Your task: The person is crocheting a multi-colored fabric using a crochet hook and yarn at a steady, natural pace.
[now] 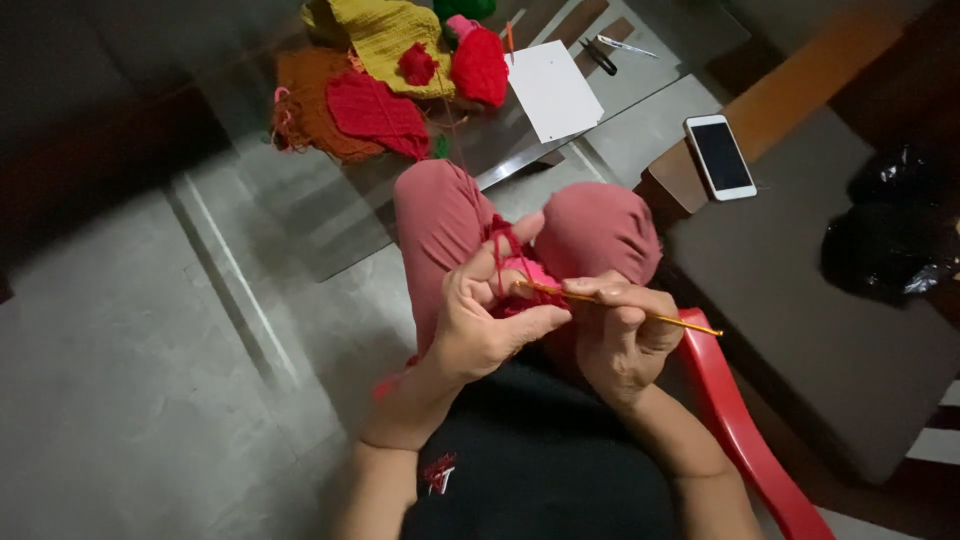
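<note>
Two bare hands are working close together over the person's lap, above knees in pinkish-red trousers. The left hand (488, 320) is pinching a small red crochet piece (520, 285) between thumb and fingers, with red yarn (497, 245) looping over its forefinger. The right hand (622, 335) is clenching a slim orange crochet hook (640, 313), fingers curled over the shaft; the hook's tip is pushing into the red piece while its far end is sticking out to the right. The piece is sitting between the two hands, just in front of the knees.

A glass table (640, 80) is standing beyond the knees. On it, crocheted pieces are lying in a heap: a yellow one (385, 35), an orange one (305, 100), a flat red one (375, 112) and a rounded red one (480, 65). A plain white sheet of paper (552, 90) is resting beside them, rectangular and tilted, with scissors (600, 55) just past it. A white smartphone (720, 155) with a dark screen is lying on a wooden ledge to the right. A black plastic bag (885, 230) is slumping on the grey seat farther right. A red chair edge (740, 430) is showing beneath the right forearm.
</note>
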